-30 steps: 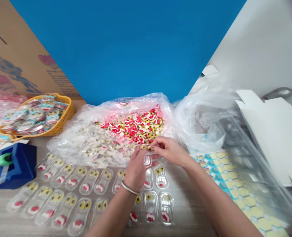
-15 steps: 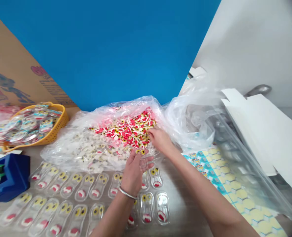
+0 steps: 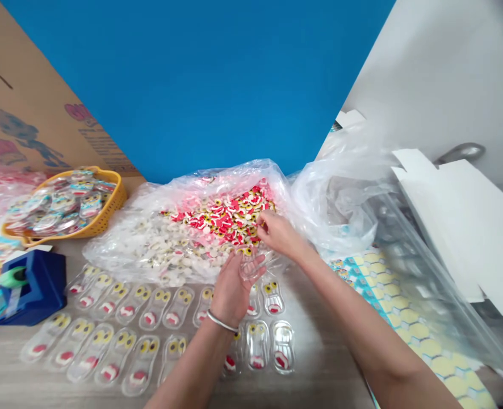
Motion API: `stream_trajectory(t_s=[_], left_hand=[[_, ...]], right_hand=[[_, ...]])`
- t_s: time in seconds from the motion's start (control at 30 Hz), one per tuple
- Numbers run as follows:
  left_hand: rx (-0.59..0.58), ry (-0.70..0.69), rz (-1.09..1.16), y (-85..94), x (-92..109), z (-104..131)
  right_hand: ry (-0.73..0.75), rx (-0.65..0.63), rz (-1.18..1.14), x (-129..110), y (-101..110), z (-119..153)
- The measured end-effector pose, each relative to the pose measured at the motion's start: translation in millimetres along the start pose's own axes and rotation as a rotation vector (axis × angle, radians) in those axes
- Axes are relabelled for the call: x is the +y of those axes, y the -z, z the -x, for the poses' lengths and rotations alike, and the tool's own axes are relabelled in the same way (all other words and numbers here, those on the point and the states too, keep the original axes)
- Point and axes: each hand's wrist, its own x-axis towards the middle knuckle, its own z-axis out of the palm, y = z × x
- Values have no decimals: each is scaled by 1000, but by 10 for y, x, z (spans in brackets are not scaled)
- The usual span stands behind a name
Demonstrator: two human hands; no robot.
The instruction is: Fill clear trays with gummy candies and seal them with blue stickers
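Observation:
My left hand point(image 3: 233, 287), with a bracelet at the wrist, holds a clear plastic shell point(image 3: 248, 266) with yellow-and-black eye pieces at its top. My right hand point(image 3: 275, 230) is just above the right edge of a heap of red-and-white and yellow pieces point(image 3: 230, 218) in an open plastic bag point(image 3: 128, 238). Its fingers are pinched together; anything between them is too small to make out. Two rows of clear shells with eye and red mouth pieces, such as one shell point(image 3: 138, 363), lie below the bag.
A yellow basket point(image 3: 107, 213) of filled packs and a blue tape dispenser point(image 3: 34, 287) are at the left. Printed sheets point(image 3: 405, 307), clear plastic and white card point(image 3: 460, 221) lie at the right. A blue panel point(image 3: 200, 85) stands behind.
The whole view has shifted slightly, with the table items now further right and higher. My right hand stays by the heap, its fingers a little more curled. My left hand still holds the shell.

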Motion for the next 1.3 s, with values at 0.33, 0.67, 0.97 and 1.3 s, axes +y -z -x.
stream_trajectory(t_s=[0.33,0.67,0.97,1.3], left_hand=[[-184,-2,-17,-157,-301,223],[-309,115,-208,-303,-634,428],[-221,153,-346,-540,-737,509],[-175,144,-369,-536,-764,449]], right_hand=[[302,110,286,-492,108,1332],[4,251,10,-389,265,1894],[-661,333,-4,852,692,1600],[-934,267,-89,1697,435,716]])
